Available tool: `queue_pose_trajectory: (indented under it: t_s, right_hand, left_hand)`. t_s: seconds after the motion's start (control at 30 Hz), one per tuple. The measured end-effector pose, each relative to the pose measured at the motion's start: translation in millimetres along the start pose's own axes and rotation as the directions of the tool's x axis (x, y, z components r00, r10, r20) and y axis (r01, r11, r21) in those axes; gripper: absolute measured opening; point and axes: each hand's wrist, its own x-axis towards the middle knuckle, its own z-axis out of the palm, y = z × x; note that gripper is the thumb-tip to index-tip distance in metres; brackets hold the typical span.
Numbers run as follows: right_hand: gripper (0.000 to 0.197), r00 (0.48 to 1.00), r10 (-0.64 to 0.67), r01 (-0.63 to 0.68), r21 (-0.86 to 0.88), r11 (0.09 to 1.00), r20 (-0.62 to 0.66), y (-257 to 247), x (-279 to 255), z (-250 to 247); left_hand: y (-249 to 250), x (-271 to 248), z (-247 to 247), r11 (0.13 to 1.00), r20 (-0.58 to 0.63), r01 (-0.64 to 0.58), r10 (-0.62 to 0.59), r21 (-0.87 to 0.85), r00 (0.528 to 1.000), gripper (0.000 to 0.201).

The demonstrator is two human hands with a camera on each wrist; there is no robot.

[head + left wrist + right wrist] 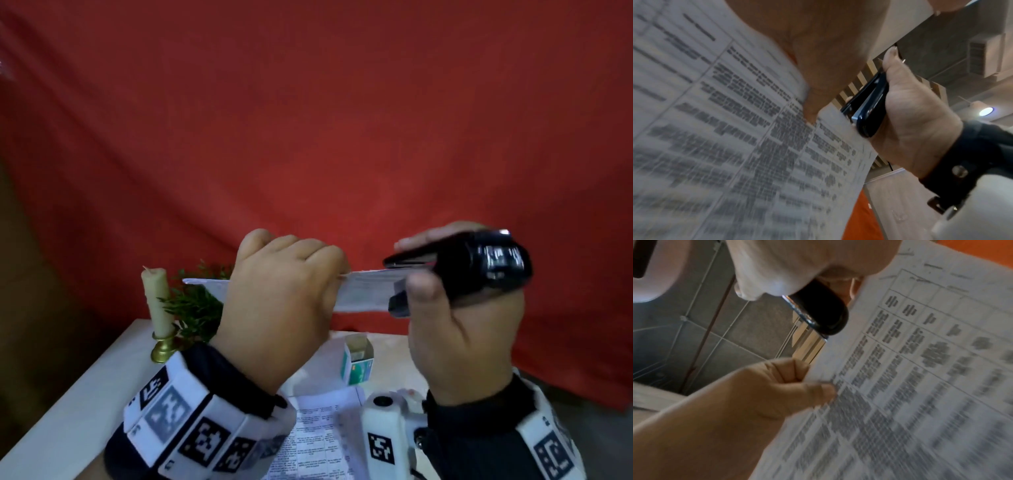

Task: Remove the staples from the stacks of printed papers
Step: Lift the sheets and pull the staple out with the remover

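My left hand (pixel 337 277) holds a stapled stack of printed papers (pixel 366 287) up in the air above the table, fingers curled over the top and thumb underneath. My right hand (pixel 423 265) grips a black stapler (pixel 455 267), thumb below and fingers laid along its top. The stapler's front end sits over the stack's right edge. In the left wrist view the stapler (pixel 869 107) meets the sheet's (pixel 735 129) edge. In the right wrist view the stapler's tip (pixel 818 309) touches the paper's (pixel 920 369) corner, and the left hand's thumb (pixel 818 391) presses the page. No staple is visible.
More printed sheets (pixel 318 435) lie on the white table (pixel 85 394) below my wrists. A small open box (pixel 358 359) stands behind them. A candle (pixel 157 301) in a brass holder and a green plant (pixel 195 308) stand at the back left. A red cloth (pixel 308 137) hangs behind.
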Motion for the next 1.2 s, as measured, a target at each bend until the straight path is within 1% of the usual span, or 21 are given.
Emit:
queue_pose_trajectory:
  t_s: [0.03,0.1,0.17,0.23,0.3,0.37,0.4,0.5,0.57,0.67,0.77,0.8,0.87,0.93,0.97,1.03,1.07,1.1,1.13,1.17,1.2]
  right_hand:
    - [0.061,0.999,0.054,-0.054,-0.007,0.999,0.002,0,3,-1]
    - [0.062,0.987,0.163,-0.163,-0.071,0.984,-0.003,9,7,-6]
    - [0.053,0.956,0.292,-0.285,-0.162,0.945,0.023,18,9,-13]
    - [0.044,0.901,0.43,-0.404,-0.246,0.881,0.06,30,8,-23]
    - [0.036,0.828,0.551,-0.48,-0.374,0.793,0.105,48,6,-33]
    - [0.036,0.725,0.678,-0.538,-0.518,0.665,0.118,70,0,-42]
    - [0.038,0.668,0.735,-0.558,-0.573,0.6,0.119,81,-5,-46]
    - [0.042,0.497,0.858,-0.574,-0.693,0.436,0.128,114,-30,-58]
    - [0.037,0.388,0.914,-0.601,-0.719,0.351,0.122,133,-51,-65]
    - [0.028,0.274,0.958,-0.634,-0.735,0.242,0.079,153,-80,-72]
    - [0.026,0.144,0.988,-0.655,-0.743,0.137,0.055,170,-107,-77]
    - [0.026,0.105,0.993,-0.655,-0.749,0.103,0.044,175,-114,-78]
    - [0.023,0.06,0.998,-0.672,-0.739,0.055,0.019,181,-129,-81]
    - [0.016,0.046,0.998,-0.66,-0.749,0.059,0.038,183,-138,-83]
    - [0.019,0.041,0.998,-0.696,-0.715,0.065,0.051,185,-142,-84]
    - [0.016,-0.017,0.996,-0.81,-0.585,0.036,0.086,186,-148,-84]
    - [0.018,-0.026,0.996,-0.841,-0.54,0.028,0.091,187,-153,-82]
    - [0.027,-0.052,0.996,-0.858,-0.514,-0.011,0.066,191,-157,-82]
    - [0.037,-0.099,0.995,-0.882,-0.464,-0.077,0.022,191,-161,-79]
    - [0.041,-0.14,0.99,-0.919,-0.375,-0.122,0.02,194,-164,-78]
    - [0.038,-0.156,0.987,-0.911,-0.389,-0.135,0.023,196,-167,-76]
  left_hand:
    - [-1,1,2,1.0,0.083,0.023,-0.022,-0.017,0.996,0.004]
    - [0,3,8,0.997,0.265,0.056,-0.041,-0.048,0.963,0.006]
    - [0,1,15,0.988,0.471,0.112,-0.047,-0.11,0.881,0.01]
    - [-1,-4,25,0.96,0.621,0.194,-0.027,-0.203,0.783,0.006]
    - [-2,-13,35,0.934,0.722,0.246,0.018,-0.259,0.691,0.005]
    - [-3,-23,49,0.925,0.796,0.274,0.048,-0.264,0.603,0.007]
    - [-3,-27,56,0.925,0.821,0.282,0.053,-0.255,0.568,0.007]
    - [0,-39,75,0.939,0.866,0.274,0.049,-0.21,0.498,0.011]
    - [3,-47,88,0.959,0.874,0.233,0.027,-0.16,0.486,0.015]
    - [8,-57,104,0.991,0.87,0.121,-0.01,-0.057,0.493,0.023]
    - [11,-66,117,0.996,0.9,0.092,-0.051,0.013,0.433,0.026]
    - [11,-69,121,0.996,0.899,0.081,-0.063,0.03,0.433,0.025]
    - [13,-74,127,0.997,0.893,0.063,-0.076,0.054,0.443,0.025]
    - [13,-77,130,0.996,0.894,0.065,-0.079,0.056,0.441,0.031]
    - [14,-78,131,0.996,0.896,0.069,-0.078,0.053,0.438,0.033]
    - [15,-78,133,0.996,0.892,0.079,-0.076,0.045,0.447,0.035]
    - [15,-78,132,0.995,0.889,0.09,-0.076,0.039,0.452,0.035]
    - [16,-78,133,0.994,0.888,0.103,-0.078,0.035,0.453,0.034]
    - [16,-79,134,0.993,0.887,0.113,-0.08,0.032,0.454,0.034]
    - [16,-79,135,0.993,0.887,0.116,-0.081,0.031,0.454,0.033]
    - [16,-80,136,0.993,0.887,0.112,-0.081,0.033,0.455,0.034]
